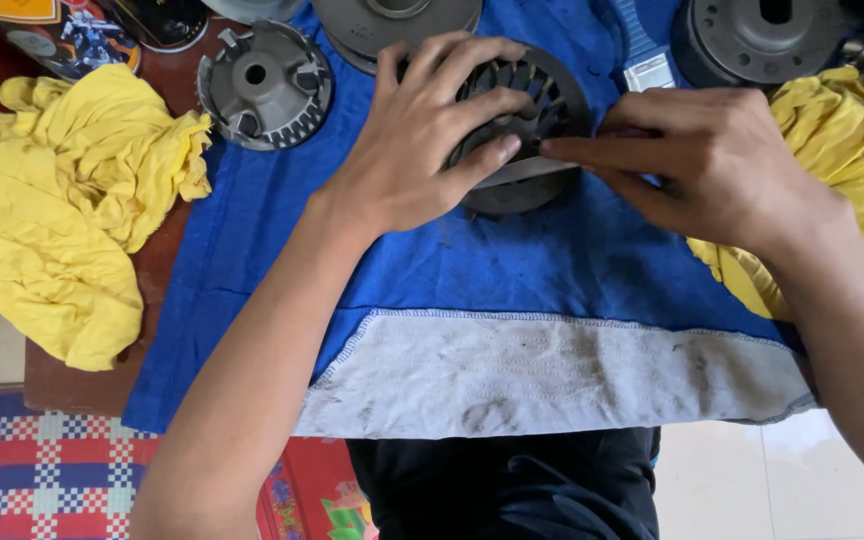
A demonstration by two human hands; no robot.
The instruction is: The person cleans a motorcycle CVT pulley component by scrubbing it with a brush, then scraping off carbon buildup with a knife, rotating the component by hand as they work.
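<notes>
blue cloth (252, 250) | hands: 2 on finned disc (542, 95) | yellow rags (62, 200): 2

My left hand (422, 140) lay on the finned disc (527, 125), right hand (702, 165) beside it, both on the cloth (512, 270), a rag (62, 200) lay far left.

Yellow rags (62, 200) either side; grey finned part (264, 85) on blue cloth (252, 260).

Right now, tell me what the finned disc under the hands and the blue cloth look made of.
Finned disc: apparently cast metal, dull grey and matte; the radial fins and thick rim suggest aluminium or steel, which one I cannot tell. Blue cloth: woven or knit fabric, soft and creased, with a stitched white band and dark greasy smudges.
</notes>
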